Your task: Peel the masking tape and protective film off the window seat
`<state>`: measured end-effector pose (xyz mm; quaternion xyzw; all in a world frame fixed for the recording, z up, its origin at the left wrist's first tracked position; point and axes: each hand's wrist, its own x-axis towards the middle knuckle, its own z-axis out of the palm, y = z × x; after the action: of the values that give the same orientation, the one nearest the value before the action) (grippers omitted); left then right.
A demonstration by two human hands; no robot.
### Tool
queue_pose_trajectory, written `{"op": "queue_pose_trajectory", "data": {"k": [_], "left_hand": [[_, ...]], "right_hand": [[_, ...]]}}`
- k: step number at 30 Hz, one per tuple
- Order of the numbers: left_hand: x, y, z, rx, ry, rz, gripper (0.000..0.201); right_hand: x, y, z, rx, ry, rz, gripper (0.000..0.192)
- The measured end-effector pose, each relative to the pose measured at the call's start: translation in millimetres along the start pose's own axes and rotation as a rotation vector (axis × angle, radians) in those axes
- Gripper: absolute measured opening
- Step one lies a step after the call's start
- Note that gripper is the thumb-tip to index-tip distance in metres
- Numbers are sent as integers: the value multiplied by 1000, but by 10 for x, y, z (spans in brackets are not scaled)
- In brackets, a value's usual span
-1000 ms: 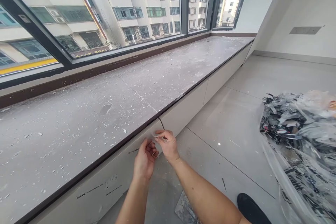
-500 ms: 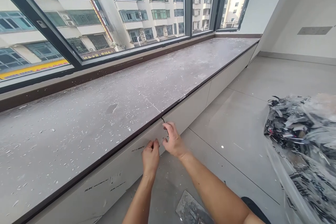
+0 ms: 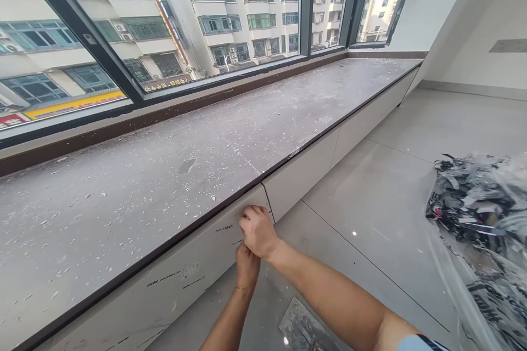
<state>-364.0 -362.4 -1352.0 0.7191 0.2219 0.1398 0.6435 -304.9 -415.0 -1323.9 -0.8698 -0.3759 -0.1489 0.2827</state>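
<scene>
My right hand (image 3: 258,231) is closed, its fingers curled against the pale front panel (image 3: 214,244) of the low window-side cabinet, near the panel's right end. My left hand (image 3: 248,267) sits just below it, pinched and partly covered by the right hand. Whatever the fingertips hold, if anything, is too small or hidden to make out. Black lettering is printed across this panel. A dark gap at its right end parts it from the plain neighbouring panel (image 3: 302,178).
Above the panels runs a grey countertop (image 3: 164,203) scattered with white flakes, below large windows. A heap of crumpled clear and black plastic film (image 3: 473,203) lies on the tiled floor to the right. A dusty grey slab (image 3: 304,323) lies near my right forearm.
My right hand has moved left and down from the panel's edge, against my left hand, and its fingers have closed. The view has shifted slightly left.
</scene>
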Motion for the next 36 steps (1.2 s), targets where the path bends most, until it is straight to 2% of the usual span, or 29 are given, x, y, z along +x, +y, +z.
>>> {"op": "queue_pose_trajectory", "data": {"k": [2, 4, 6, 9, 13, 15, 18, 20, 22, 25, 28, 32, 36], "left_hand": [[-62, 3, -167, 44, -104, 2, 14], [-107, 52, -354, 54, -159, -32, 30], [-113, 144, -512, 2, -98, -96, 42], [-40, 295, -626, -61, 58, -180, 45], [113, 373, -594, -88, 218, -240, 47], [163, 348, -571, -130, 263, -221, 46], [180, 272, -581, -80, 255, -144, 43], [157, 219, -607, -8, 231, -99, 39], [119, 175, -631, 55, 208, -45, 37], [53, 117, -645, 94, 175, 44, 34], [-25, 54, -633, 121, 183, 49, 33], [-165, -4, -602, 152, 208, -17, 36], [-278, 10, -576, 160, 194, -28, 36]], "right_hand": [[-79, 76, 10, 54, 52, -100, 12], [-155, 140, 4, 114, 65, -176, 15], [-217, 182, -4, 163, 60, -224, 18], [-291, 205, 4, 223, 72, -260, 23], [-372, 209, 64, 282, 125, -259, 24], [-393, 214, 86, 297, 131, -273, 23], [-364, 190, 50, 305, 118, -254, 23], [-301, 118, -23, 294, 110, -166, 24], [-216, -5, -106, 255, 72, -114, 36], [-99, -221, -162, 138, -72, -210, 47], [-51, -364, -87, 14, -129, -231, 37], [-81, -377, 108, -38, -62, -173, 29], [-143, -319, 260, -7, -14, -162, 33]]}}
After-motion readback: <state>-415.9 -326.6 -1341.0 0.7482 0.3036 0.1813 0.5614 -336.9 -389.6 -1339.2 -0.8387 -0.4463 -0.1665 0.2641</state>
